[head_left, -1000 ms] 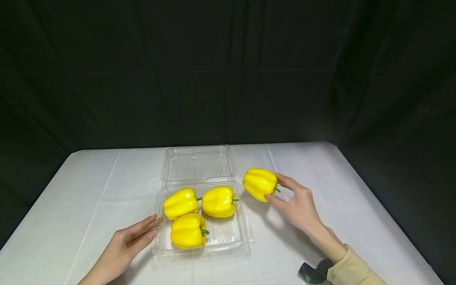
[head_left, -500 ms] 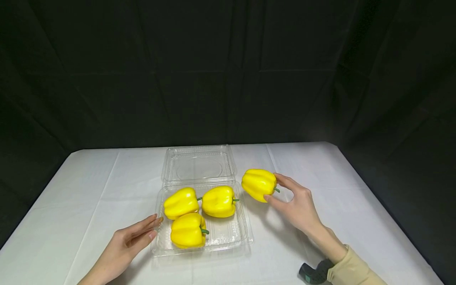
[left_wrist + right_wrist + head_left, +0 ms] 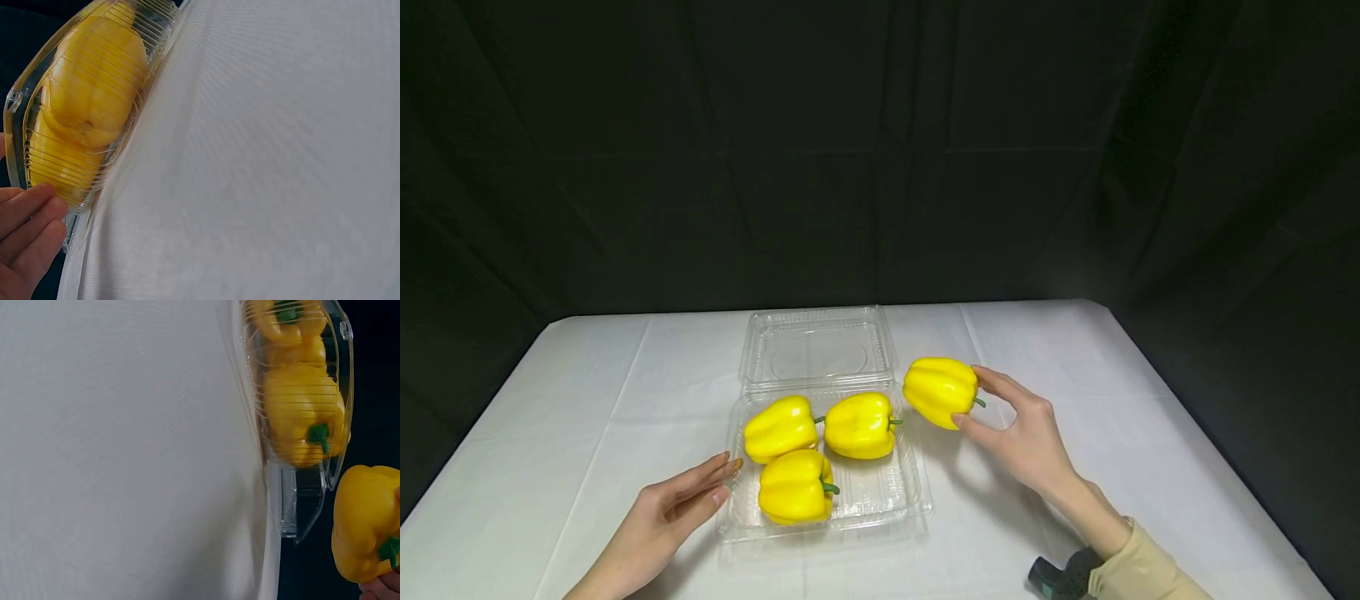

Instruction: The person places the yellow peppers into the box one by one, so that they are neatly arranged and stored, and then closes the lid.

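My right hand point(image 3: 1030, 429) grips a yellow bell pepper point(image 3: 938, 392) by its stem end, thumb on one side and fingers on the other. The pepper is held above the table, just right of a clear plastic clamshell box point(image 3: 876, 496). Three more yellow bell peppers lie in that box: one at back left point(image 3: 781, 429), one at back right point(image 3: 859, 426) and one at front left point(image 3: 795, 487). My left hand point(image 3: 662, 512) is at the box's left side, fingers extended; in the left wrist view its fingertips touch the ribbed wall point(image 3: 94, 181).
The box's clear lid point(image 3: 817, 350) lies folded back behind the base. A white cloth point(image 3: 587, 400) covers the table, and a black curtain point(image 3: 880, 167) hangs behind it. A dark curved object point(image 3: 1060, 578) sits beside the right cuff point(image 3: 1138, 567).
My right hand has carried its bell pepper slightly left and a little lower, closer to the box. The left hand and the peppers in the box stay in place.
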A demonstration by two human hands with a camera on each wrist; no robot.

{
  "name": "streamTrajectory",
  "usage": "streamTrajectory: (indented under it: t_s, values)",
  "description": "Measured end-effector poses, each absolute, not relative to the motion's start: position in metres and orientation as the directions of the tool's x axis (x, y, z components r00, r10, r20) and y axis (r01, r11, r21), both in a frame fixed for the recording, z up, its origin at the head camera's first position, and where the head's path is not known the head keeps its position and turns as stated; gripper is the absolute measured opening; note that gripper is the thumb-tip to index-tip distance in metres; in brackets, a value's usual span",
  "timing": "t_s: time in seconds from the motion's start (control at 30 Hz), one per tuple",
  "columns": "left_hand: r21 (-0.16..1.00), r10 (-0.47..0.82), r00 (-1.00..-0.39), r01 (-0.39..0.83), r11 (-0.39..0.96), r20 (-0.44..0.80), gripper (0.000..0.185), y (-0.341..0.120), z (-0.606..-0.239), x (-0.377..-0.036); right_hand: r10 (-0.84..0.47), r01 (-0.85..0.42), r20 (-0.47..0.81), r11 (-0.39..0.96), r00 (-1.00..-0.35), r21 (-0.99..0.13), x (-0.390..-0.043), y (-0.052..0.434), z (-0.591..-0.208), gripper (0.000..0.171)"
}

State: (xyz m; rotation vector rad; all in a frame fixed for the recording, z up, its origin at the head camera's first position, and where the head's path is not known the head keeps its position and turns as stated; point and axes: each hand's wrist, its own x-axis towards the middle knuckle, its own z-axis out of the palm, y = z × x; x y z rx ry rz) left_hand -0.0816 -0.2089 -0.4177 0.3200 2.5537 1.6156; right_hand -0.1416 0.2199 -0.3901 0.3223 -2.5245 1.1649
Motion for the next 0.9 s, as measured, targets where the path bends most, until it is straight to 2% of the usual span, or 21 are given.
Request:
streamTrajectory:
  t_s: [0.9]
  values:
    - [0.904,0.218,-0.976,0.102,0.415,0.010,0.052,-0.209,-0.419,-0.082,-0.143,-0.371,0.361,0.599,-0.922,-0.710,-0.128,0.205,-0.382,0.062]
